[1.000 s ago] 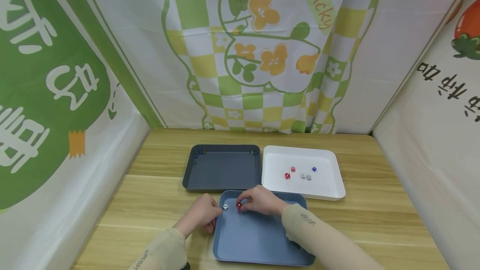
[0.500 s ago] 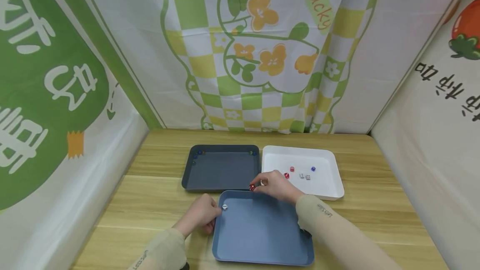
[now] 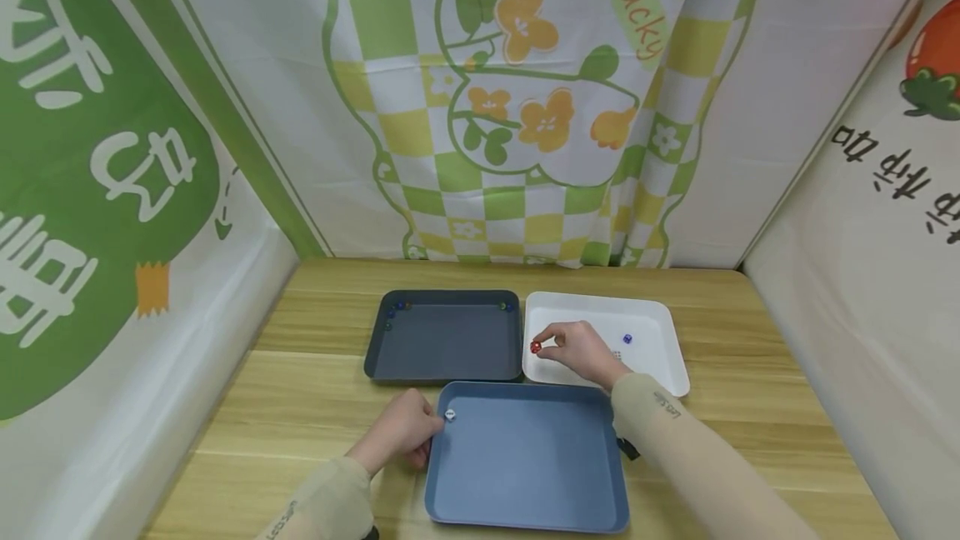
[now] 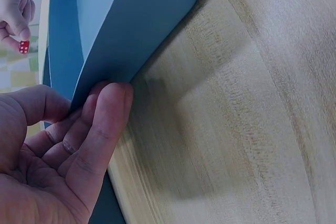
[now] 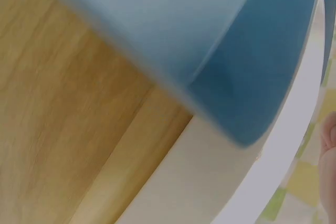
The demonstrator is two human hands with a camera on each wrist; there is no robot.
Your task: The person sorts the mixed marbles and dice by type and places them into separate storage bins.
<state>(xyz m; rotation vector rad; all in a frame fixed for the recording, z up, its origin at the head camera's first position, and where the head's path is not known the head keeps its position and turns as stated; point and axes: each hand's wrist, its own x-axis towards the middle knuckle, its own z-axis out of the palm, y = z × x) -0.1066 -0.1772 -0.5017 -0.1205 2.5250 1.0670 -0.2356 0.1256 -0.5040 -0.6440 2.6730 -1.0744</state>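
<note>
Between thumb and fingertips, my right hand pinches a red die over the left part of the white tray. The same die shows its white pips in the left wrist view. My left hand grips the left rim of the blue tray, with the thumb at the rim and the fingers against the outer wall. Close by, a white die lies in that tray's upper left corner. A blue die lies in the white tray; my right hand partly covers a white die there.
A dark grey tray stands behind the blue tray, left of the white one. Small coloured glass marbles lie in its upper corners. The wooden table ends at a patterned curtain at the back.
My right hand has lifted the red die from the blue tray and carried it back and right over the white tray. The left hand has stayed at the blue tray's rim.
</note>
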